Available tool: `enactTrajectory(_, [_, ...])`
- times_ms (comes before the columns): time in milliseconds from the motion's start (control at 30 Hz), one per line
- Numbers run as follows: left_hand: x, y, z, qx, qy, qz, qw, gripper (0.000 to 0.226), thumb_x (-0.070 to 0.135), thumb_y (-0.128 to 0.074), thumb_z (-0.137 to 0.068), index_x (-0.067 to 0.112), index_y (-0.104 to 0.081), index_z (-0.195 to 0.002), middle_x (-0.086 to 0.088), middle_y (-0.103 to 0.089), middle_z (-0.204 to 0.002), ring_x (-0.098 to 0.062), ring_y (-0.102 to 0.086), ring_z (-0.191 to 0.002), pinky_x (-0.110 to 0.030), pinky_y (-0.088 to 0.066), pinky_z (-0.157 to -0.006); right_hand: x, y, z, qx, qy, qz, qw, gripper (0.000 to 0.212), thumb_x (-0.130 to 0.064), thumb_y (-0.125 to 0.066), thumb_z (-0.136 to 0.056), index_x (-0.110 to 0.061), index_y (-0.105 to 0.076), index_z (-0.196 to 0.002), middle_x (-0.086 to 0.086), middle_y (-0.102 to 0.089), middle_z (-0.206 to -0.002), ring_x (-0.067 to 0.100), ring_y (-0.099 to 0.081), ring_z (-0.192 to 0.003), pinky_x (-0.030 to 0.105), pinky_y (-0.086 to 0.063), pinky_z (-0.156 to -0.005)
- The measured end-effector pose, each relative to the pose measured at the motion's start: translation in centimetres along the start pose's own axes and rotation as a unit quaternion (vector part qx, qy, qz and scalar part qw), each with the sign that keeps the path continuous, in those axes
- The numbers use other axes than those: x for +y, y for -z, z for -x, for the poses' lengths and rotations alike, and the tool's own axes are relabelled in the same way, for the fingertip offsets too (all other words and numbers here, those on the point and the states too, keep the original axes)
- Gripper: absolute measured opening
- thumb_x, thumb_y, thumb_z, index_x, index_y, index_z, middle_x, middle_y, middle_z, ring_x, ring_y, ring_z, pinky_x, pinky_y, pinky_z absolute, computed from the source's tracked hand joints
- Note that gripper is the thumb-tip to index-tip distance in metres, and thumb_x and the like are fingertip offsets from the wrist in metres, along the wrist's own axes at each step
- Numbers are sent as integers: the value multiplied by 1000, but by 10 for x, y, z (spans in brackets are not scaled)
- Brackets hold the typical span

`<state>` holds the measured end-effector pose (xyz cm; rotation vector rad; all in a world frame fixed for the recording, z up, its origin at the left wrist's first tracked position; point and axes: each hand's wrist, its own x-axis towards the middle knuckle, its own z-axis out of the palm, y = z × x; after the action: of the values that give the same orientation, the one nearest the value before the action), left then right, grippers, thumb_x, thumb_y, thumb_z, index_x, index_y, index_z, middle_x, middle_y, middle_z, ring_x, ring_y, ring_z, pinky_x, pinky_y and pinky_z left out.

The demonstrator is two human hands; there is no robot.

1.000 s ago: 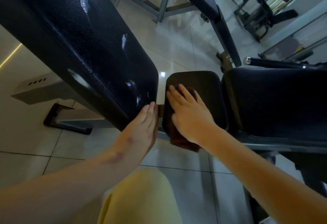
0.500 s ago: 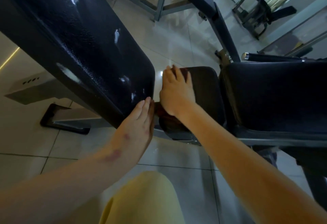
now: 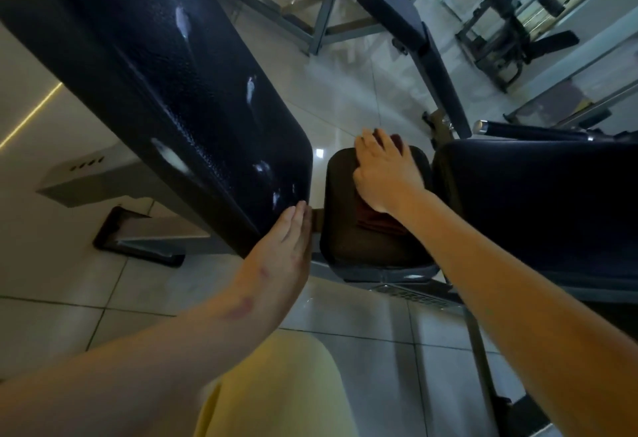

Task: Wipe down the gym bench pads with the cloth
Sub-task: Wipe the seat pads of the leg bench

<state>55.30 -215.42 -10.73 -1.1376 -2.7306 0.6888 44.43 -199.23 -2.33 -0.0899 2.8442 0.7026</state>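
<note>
A small dark square pad (image 3: 340, 208) sits between a long tilted black back pad (image 3: 179, 98) on the left and a wide black seat pad (image 3: 538, 208) on the right. My right hand (image 3: 385, 170) lies flat on a dark red cloth (image 3: 378, 220) at the small pad's far edge, fingers stretched over the rim. The cloth shows below my palm and past my fingertips. My left hand (image 3: 284, 246) rests with straight fingers against the lower corner of the back pad, holding nothing.
Grey bench frame (image 3: 390, 272) runs under the pads, with a foot (image 3: 138, 246) on the tiled floor at left. A chrome-tipped bar (image 3: 528, 131) sticks out behind the seat pad. Another bench (image 3: 407, 32) and a machine (image 3: 511, 32) stand farther back. My yellow-clad knee (image 3: 276, 391) is below.
My right hand has slid the cloth from the near part of the small pad to its far edge and then rightward. My left hand stayed on the back pad's corner.
</note>
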Motion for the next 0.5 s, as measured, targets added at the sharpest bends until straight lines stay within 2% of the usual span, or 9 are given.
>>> enactTrajectory(100, [1, -2, -2, -12, 14, 4, 1000, 58, 19, -20, -105, -17, -7, -147, -40, 2, -154, -54, 4, -143, -56, 20, -102, -32, -11, -7, -1, 24, 7, 1000, 63, -34, -29, -104, -13, -4, -158, 6, 3, -166, 24, 8, -152, 47, 4, -122])
enactTrajectory(300, [1, 9, 1, -22, 16, 2, 1000, 65, 27, -29, -105, -13, -3, -148, -37, 9, -156, -50, 7, -145, -53, 9, -116, -48, -9, 96, -32, 136, -3, 990, 63, -38, -27, -104, -19, 0, -157, 0, 7, -166, 19, 12, -151, 43, 6, -122])
enactTrajectory(400, [1, 9, 0, -24, 24, 1, 999, 62, 26, -31, -105, -12, -7, -149, -38, 8, -155, -51, 5, -145, -54, 7, -117, -41, -9, 120, -52, 145, 31, 988, 66, -39, -29, -104, -19, 5, -157, -1, 13, -165, 17, 16, -150, 38, 11, -118])
enactTrajectory(500, [-1, 11, 1, -29, 10, 1, 1000, 64, 27, -32, -104, -11, -7, -149, -37, 7, -156, -50, 6, -145, -54, 7, -117, -35, -7, 88, -43, 118, 7, 992, 62, -38, -28, -104, -23, 2, -157, -3, 13, -164, 16, 14, -150, 41, 8, -119])
